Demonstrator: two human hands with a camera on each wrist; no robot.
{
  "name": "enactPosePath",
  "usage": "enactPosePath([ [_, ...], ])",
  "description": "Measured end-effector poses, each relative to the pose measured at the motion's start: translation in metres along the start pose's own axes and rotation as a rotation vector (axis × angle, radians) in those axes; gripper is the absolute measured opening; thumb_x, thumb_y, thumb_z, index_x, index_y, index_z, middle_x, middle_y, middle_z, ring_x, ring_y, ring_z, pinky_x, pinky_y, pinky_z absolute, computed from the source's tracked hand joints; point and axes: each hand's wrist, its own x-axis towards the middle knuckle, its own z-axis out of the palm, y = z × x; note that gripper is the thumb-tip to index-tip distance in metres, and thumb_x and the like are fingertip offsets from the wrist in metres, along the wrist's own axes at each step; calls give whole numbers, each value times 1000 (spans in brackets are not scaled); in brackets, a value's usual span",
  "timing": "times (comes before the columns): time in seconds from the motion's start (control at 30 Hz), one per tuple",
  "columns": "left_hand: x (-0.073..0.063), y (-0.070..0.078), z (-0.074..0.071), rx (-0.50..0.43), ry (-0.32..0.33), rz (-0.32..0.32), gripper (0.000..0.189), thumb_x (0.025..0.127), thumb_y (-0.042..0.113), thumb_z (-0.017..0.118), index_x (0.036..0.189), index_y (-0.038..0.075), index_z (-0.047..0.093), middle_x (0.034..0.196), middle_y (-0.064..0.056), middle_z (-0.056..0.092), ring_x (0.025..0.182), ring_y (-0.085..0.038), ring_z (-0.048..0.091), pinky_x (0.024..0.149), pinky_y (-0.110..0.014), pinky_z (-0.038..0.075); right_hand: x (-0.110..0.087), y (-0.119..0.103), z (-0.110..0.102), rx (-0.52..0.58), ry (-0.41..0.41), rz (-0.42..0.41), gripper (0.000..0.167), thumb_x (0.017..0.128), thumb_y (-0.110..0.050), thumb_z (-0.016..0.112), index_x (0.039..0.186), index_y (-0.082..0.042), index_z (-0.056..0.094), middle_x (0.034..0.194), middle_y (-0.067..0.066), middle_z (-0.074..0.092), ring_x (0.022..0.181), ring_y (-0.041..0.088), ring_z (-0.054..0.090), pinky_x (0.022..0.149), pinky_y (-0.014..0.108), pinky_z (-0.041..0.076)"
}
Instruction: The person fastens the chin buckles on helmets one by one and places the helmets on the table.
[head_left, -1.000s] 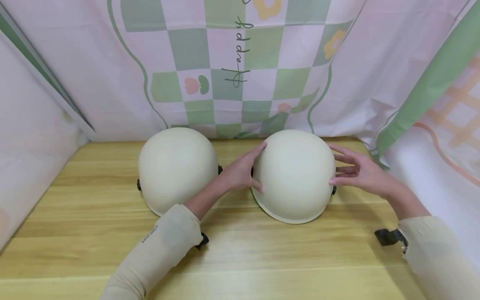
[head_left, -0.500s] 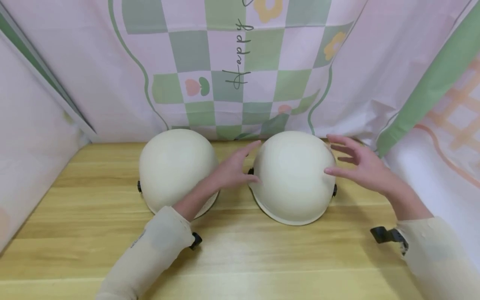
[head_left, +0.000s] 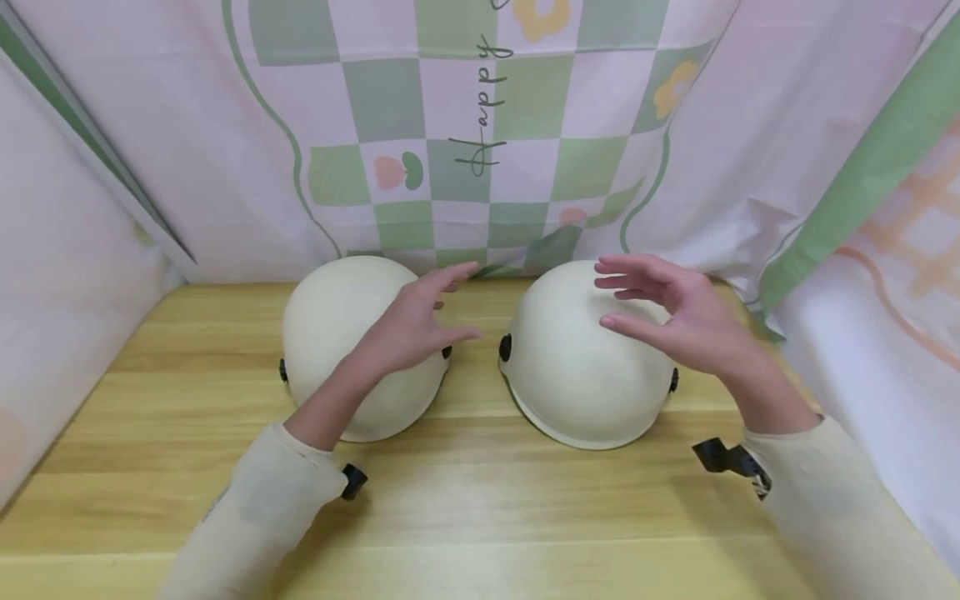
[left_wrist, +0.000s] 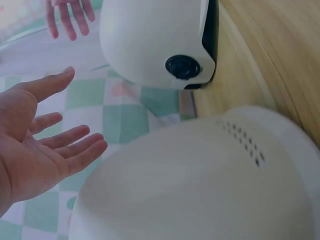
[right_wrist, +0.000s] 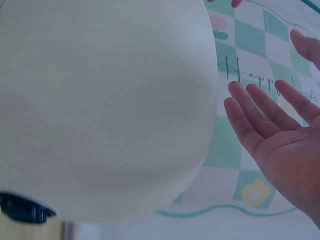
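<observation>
Where helmets [head_left: 330, 312] [head_left: 573, 362] sit, cloth [head_left: 459, 100] behind reads "Happy", perhaps "Life".

I see the left helmet [head_left: 337, 312] and the right helmet [head_left: 573, 358] standing dome up on the wooden counter [head_left: 480, 508], side by side, with a gap between them. Both are smooth, rounded and cream-coloured, with a black fitting [head_left: 506, 347] on each side. Near the left helmet's rim are dark dots [left_wrist: 243, 142], which seem to me small holes; this part is blurred.

Wood-grained table [head_left: 480, 508] here! And on it, left helmet [head_left: 330, 321] and right helmet [head_left: 573, 379], both dome-up, side by side, a gap between.
</observation>
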Motion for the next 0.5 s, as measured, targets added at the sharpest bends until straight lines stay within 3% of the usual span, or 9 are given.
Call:
enactPosePath([
  [0.27,-15,-7,-19,53,86,24,65,91,16,83,148,0,54,145,-15,59,131,-30,56,105,-44,51,16,-4,25,58,-70,61,56,87,10,77,139,8,57,135,26,63,116,14,69,96,23,54],
  [0.5,-29,-15,-34,108,185,62,53,89,10,83,137,1,64,136,-15,65,125,-33,60,101,-46,53,27,-8,46,96,-123,153,52,92,-1,76,141,2,58,135,20,65,118,33,67,95,27,55],
])
